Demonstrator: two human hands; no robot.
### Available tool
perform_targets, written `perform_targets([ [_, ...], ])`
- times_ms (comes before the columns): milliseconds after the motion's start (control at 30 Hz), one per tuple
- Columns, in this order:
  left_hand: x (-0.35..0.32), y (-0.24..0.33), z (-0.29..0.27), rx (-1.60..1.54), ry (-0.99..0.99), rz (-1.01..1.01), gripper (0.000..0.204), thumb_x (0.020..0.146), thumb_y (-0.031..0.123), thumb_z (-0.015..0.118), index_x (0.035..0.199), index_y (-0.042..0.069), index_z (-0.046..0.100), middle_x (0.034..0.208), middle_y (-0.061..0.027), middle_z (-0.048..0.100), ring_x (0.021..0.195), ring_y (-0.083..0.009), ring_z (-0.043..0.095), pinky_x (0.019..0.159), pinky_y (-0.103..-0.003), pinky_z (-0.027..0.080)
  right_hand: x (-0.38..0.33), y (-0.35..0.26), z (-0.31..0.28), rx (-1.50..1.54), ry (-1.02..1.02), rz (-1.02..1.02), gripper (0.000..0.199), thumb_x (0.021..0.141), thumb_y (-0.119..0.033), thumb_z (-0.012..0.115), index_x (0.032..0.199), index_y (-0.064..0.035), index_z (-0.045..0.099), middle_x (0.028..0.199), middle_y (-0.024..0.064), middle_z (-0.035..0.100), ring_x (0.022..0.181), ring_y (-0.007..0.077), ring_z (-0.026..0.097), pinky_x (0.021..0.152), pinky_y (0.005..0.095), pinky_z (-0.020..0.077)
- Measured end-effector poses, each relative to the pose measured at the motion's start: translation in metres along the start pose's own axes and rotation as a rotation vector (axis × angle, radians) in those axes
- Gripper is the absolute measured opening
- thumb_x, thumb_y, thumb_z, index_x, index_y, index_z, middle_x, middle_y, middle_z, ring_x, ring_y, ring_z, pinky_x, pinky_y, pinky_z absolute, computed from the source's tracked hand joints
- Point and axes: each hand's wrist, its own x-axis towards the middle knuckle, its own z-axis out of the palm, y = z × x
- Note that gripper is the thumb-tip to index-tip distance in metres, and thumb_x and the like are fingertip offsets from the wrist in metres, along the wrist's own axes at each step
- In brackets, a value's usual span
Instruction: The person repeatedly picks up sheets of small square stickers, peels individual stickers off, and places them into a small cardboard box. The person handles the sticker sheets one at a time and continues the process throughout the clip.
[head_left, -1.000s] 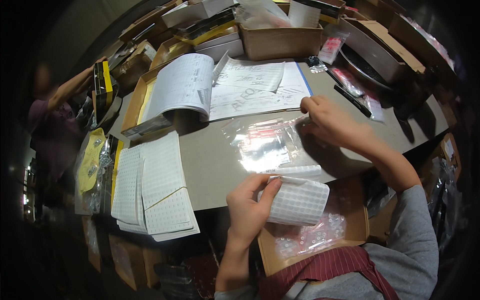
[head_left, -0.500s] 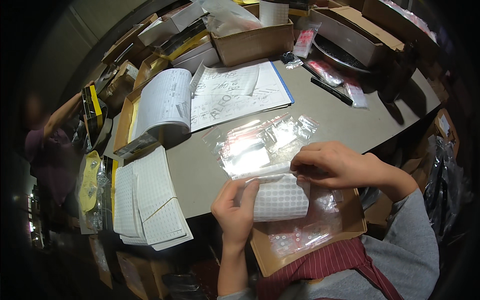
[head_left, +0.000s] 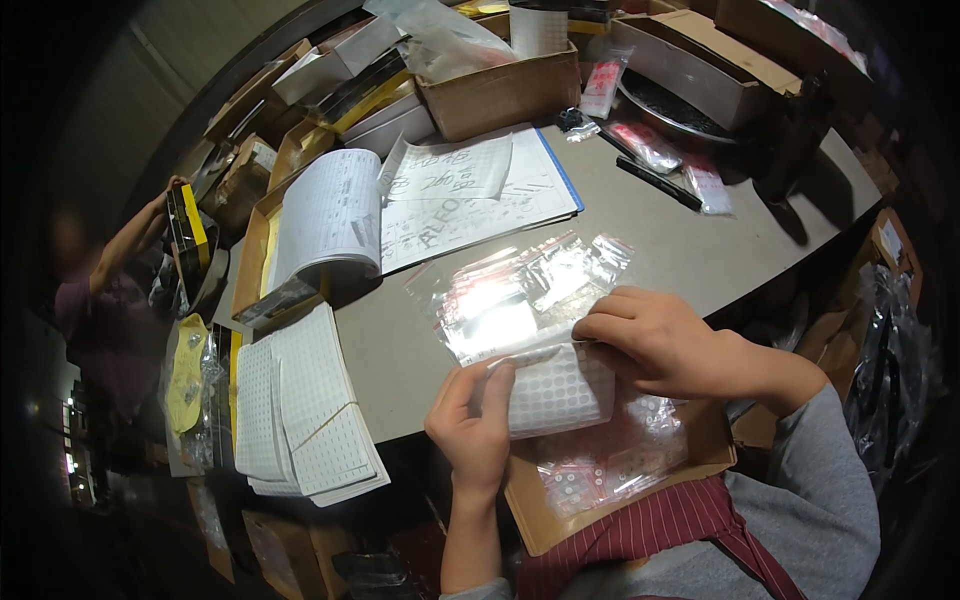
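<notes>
Over our cluttered bench (head_left: pixel 640 250), our left hand (head_left: pixel 470 425) and right hand (head_left: pixel 655 340) pinch the sticker sheet (head_left: pixel 560 385) lying left-to-right between them.

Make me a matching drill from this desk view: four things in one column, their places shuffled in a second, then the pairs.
Things:
1. sticker sheet
2. clear bags
3. black pen
4. stack of dotted sheets

Places:
A. far right of the table, near small packets
B. at the table's near left edge
C. between left hand and right hand
D. flat on the table just beyond the hands

Pairs: 1-C, 2-D, 3-A, 4-B
</notes>
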Motion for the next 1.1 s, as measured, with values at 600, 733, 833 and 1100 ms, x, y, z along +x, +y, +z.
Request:
perform_targets([
  [600, 0.001, 0.003, -0.001, 0.046, 0.002, 0.019, 0.007, 0.088, 0.002, 0.076, 0.093, -0.003, 0.074, 0.077, -0.0087, 0.066, 0.068, -0.0155, 0.06, 0.064, -0.029, 0.047, -0.002, 0.019, -0.012, 0.137, 0.035, -0.101, 0.022, 0.077, -0.009, 0.075, 0.097, -0.0068, 0.064, 0.096, 0.0125, 0.064, 0.092, 0.0332, 0.063, 0.079, 0.0419, 0.0531],
  [733, 0.0, -0.002, 0.0, 0.035, 0.012, 0.035, 0.007, 0.088, 0.003, 0.077, 0.091, -0.003, 0.073, 0.074, -0.0079, 0.063, 0.066, -0.0152, 0.057, 0.062, -0.029, 0.045, 0.023, 0.056, -0.044, 0.174, 0.017, 0.407, 0.024, 0.087, -0.021, 0.068, 0.094, 0.0022, 0.07, 0.082, 0.0156, 0.07, 0.073, 0.0268, 0.067, 0.07, 0.0384, 0.0521],
  [833, 0.002, 0.001, 0.001, 0.033, 0.025, 0.042, 0.008, 0.087, 0.003, 0.077, 0.09, -0.003, 0.072, 0.073, -0.0079, 0.061, 0.065, -0.0155, 0.056, 0.062, -0.029, 0.045, 0.027, 0.079, -0.043, 0.122, -0.095, 0.427, 0.025, 0.089, -0.019, 0.069, 0.098, 0.0035, 0.069, 0.08, 0.0149, 0.069, 0.073, 0.0213, 0.066, 0.067, 0.0347, 0.0514],
  [1100, -0.001, -0.004, 0.0, -0.027, 0.001, -0.008, 0.009, 0.091, 0.004, 0.075, 0.093, -0.004, 0.071, 0.076, -0.0007, 0.061, 0.071, -0.0087, 0.053, 0.066, -0.024, 0.043, 0.03, 0.08, -0.032, -0.261, -0.081, 0.367, 0.035, 0.08, -0.027, 0.08, 0.092, 0.0011, 0.063, 0.083, 0.0216, 0.067, 0.086, 0.0413, 0.067, 0.078, 0.048, 0.052],
])
